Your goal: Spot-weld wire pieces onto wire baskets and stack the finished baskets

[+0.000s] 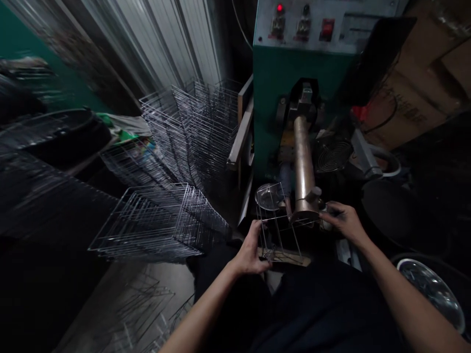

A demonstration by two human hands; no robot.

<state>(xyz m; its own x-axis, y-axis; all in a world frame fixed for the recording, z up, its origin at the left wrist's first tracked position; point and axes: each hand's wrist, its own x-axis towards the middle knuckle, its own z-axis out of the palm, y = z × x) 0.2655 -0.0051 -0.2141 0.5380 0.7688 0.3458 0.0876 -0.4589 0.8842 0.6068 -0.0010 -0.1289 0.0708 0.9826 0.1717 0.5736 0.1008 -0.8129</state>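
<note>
Left hand (250, 250) grips wire frame (275, 225) (right hand (344, 220) at far edge).

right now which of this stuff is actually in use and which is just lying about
In use: the wire frame, held by the left hand, with the right hand at its far side; the copper-coloured machine cylinder beside it.

Lying about: stacked wire frames, cardboard boxes, a round shiny dish.
</note>
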